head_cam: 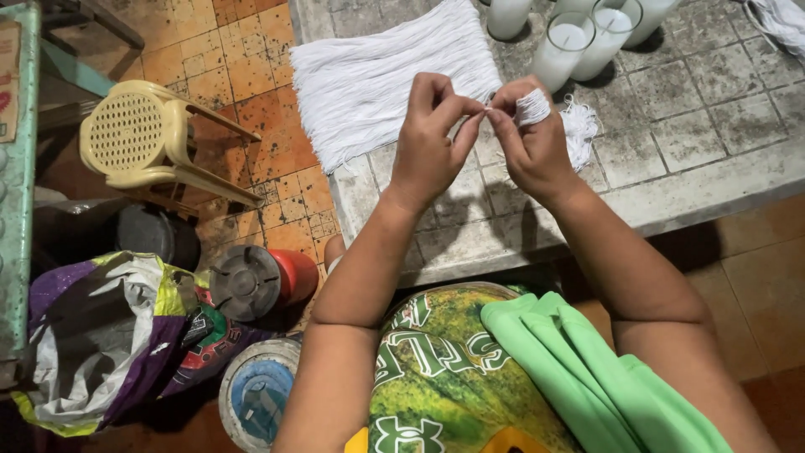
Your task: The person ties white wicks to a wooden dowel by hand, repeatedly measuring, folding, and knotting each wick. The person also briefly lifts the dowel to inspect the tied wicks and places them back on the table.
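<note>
Head view, looking down. Nearest: green cloth [587, 377] over my lap. Above it, both my hands meet over the desk [696, 109] edge. Left hand [429, 143] closed in a pinch, thumb and forefinger on a thin white string [487, 110]. Right hand [532, 143] pinches the same string from the other side, fingertips nearly touching; a small coil of white string [532, 106] wrapped round its forefinger. Just beyond, a flat bundle of cut white strings [386, 75] lies on the grey tiled desk. Farther back, glass candle jars [579, 42] with white wax. Floor at left: yellow plastic stool [142, 138], red-rimmed container [260, 281].
</note>
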